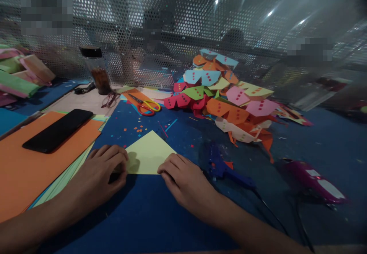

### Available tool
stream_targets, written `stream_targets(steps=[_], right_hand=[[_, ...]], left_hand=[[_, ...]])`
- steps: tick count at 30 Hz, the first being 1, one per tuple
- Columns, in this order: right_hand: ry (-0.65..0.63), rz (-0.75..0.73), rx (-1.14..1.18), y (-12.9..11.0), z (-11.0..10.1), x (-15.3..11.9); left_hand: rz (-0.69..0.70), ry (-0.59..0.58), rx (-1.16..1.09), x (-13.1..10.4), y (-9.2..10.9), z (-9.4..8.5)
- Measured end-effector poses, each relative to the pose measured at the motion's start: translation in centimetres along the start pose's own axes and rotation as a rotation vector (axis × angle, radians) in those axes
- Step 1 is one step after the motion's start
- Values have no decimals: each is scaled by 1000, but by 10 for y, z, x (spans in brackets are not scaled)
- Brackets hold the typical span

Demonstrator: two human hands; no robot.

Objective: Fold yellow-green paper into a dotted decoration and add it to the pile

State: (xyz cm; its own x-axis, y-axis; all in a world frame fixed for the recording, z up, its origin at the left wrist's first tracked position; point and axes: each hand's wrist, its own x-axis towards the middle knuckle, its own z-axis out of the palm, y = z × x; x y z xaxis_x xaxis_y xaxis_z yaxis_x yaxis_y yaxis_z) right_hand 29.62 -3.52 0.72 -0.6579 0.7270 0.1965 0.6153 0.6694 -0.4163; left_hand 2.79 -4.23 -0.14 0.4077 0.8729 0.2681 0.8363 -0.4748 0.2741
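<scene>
A pale yellow sheet of paper (150, 154), folded into a triangle, lies on the blue table with its point away from me and its long edge toward me. My left hand (107, 168) is closed, with curled fingers at the left corner, which it partly covers. At the right corner, the fingers and thumb of my right hand (185, 177) are pressed together on the paper's lower edge. Tiny colored paper scraps (137, 128) are scattered just beyond the sheet.
A black phone (59, 130) rests on orange paper (25, 170) at left. Scissors (145, 106), a jar (99, 72) and glasses (109, 99) stand farther back. Folded paper pieces (229, 93) form a pile. Right are a blue glue gun (229, 171) and a corded magenta tool (317, 181).
</scene>
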Motion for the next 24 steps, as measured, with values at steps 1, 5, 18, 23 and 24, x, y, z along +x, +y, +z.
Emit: stream_targets(steps=[1,5,18,23,24], right_hand=[[1,4,-2,0,0,0],[-7,3,-8,1,0,0],[5,5,5,-1,0,1],[5,8,-4,-1,1,0],[6,9,-7,-1,1,0]], left_hand=[[-3,3,0,0,0,0],[-15,4,-10,-2,-2,-1],[-18,4,3,0,-4,2],[-18,12,-3,0,-3,3],[-19,13,-4,0,-2,3]])
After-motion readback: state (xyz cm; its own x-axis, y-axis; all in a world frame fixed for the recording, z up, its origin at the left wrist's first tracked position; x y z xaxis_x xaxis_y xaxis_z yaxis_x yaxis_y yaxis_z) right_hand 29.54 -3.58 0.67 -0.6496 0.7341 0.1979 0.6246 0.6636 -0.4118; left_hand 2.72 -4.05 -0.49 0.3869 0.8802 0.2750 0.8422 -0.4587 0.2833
